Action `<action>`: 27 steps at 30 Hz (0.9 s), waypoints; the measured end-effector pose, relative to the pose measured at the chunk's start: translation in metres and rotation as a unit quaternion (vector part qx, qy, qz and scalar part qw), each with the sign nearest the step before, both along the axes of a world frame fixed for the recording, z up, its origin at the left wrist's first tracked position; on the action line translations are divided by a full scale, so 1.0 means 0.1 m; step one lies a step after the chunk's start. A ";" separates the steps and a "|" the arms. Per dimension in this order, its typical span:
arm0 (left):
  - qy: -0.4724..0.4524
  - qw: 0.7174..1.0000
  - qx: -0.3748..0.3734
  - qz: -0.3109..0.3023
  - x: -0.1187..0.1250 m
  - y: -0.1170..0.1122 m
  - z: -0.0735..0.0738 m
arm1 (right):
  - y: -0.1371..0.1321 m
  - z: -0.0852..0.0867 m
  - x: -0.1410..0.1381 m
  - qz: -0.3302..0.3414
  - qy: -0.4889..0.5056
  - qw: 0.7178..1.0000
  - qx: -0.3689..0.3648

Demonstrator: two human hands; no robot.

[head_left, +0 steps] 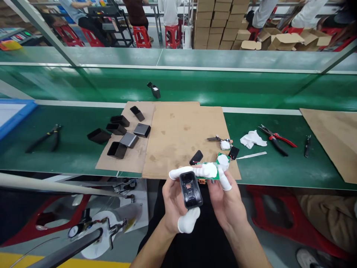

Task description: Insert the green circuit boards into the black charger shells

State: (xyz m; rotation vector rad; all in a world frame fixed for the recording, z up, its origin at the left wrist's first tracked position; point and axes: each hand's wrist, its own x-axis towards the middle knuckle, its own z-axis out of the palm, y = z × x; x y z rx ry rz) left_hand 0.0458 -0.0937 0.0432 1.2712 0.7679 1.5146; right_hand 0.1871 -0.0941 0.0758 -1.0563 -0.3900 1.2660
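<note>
My left hand grips a small black plastic housing between its thumb and fingers, which wear white finger cots. My right hand, also in finger cots, pinches a green circuit board just behind the housing. Both hands are close together over my lap, in front of the near edge of the green bench. A small black cover lies on the brown cardboard mat right behind my hands.
Several black housings lie on the mat's left part. Black pliers rest far left; a white cloth, red-handled pliers, a metal strip and small parts lie right. People sit at the back by stacked cartons.
</note>
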 end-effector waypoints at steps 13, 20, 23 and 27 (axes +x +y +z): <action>-0.017 0.996 0.000 -0.092 -0.06 0.09 0.32 | 0.07 -0.04 0.03 0.211 0.117 0.970 0.035; -0.010 0.995 0.018 -0.093 -0.10 0.08 0.32 | 0.08 -0.07 0.16 0.034 -0.050 0.994 0.093; 0.000 0.996 0.020 -0.089 -0.14 0.12 0.31 | 0.04 -0.07 0.38 -0.052 -0.220 0.964 0.140; 0.028 0.994 0.026 -0.100 -0.20 0.19 0.31 | -0.07 0.01 0.62 -0.053 -0.311 0.932 0.176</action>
